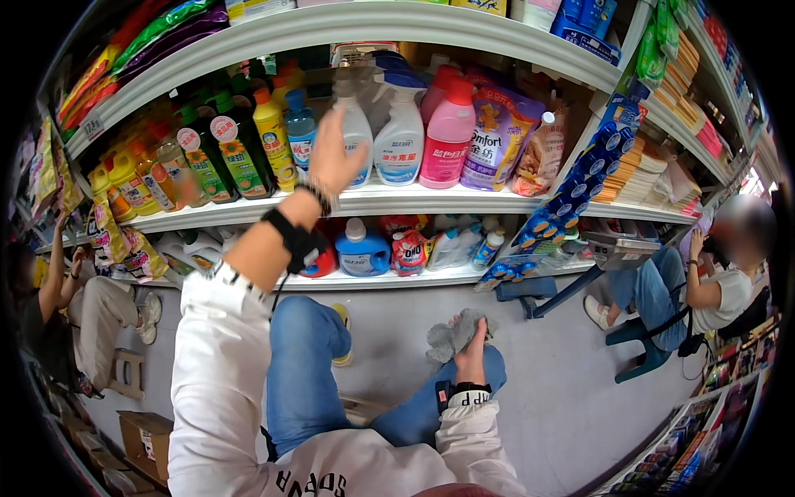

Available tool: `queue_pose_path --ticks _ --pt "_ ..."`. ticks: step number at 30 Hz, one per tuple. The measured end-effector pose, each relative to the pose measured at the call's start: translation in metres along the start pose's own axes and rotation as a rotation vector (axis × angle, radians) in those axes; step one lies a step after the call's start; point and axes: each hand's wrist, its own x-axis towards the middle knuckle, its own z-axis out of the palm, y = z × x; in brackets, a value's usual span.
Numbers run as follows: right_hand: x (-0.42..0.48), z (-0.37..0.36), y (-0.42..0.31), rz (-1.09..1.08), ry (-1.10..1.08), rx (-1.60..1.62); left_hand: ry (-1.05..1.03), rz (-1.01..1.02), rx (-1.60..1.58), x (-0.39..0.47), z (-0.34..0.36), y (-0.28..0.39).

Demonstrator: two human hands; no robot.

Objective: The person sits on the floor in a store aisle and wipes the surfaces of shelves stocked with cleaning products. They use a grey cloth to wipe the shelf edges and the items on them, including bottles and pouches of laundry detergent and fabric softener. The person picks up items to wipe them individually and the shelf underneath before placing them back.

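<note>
My left hand (pixel 338 155) is raised to the middle shelf, its fingers and thumb apart. Directly behind it stands a white trigger spray bottle (pixel 357 124), partly covered by the hand, with a blurred top; contact between them is unclear. A matching spray bottle (pixel 400 140) with a blue head is just to its right, followed by a pink plastic bottle (pixel 448 140). On the left of my hand are a blue-capped bottle (pixel 300 127) and a yellow bottle (pixel 273 143). Low over my right knee, my right hand (pixel 473 355) grips a crumpled grey cloth (pixel 456 335).
The white shelf edge (pixel 397 202) crosses ahead; detergent bottles, including a blue jug (pixel 363 255), fill the shelf below. A blue sloping post (pixel 568 292) stands right. Seated people (pixel 723 292) are at both sides. A cardboard box (pixel 144 438) sits on the floor behind left.
</note>
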Motion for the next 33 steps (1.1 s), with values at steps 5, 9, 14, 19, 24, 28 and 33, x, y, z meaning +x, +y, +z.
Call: queue_pose_path --ticks 5,9,14,19,24,28,33 --pt "-0.025 0.055 0.010 0.224 -0.240 -0.183 -0.816 0.012 -0.382 -0.137 -0.024 0.038" --pt "-0.053 0.122 0.049 0.322 -0.399 -0.285 -1.197 0.089 -0.188 -0.225 -0.035 0.059" --pt "-0.061 0.134 0.079 0.408 -0.527 -0.730 -0.684 -0.071 -0.425 -0.241 -0.035 0.022" --pt "-0.035 0.113 0.113 0.733 -0.619 -1.204 -0.669 -0.346 -0.021 -0.261 -0.081 -0.066" --pt "-0.016 0.017 0.137 1.201 -0.740 -1.508 -0.795 -0.430 0.166 -0.311 -0.092 -0.134" --pt "-0.020 0.010 0.169 1.428 -0.858 -1.632 -0.607 -0.430 0.183 -0.316 -0.092 -0.144" --pt "-0.025 -0.048 0.234 1.747 -0.855 -1.624 -0.584 -0.470 0.135 -0.310 -0.091 -0.157"
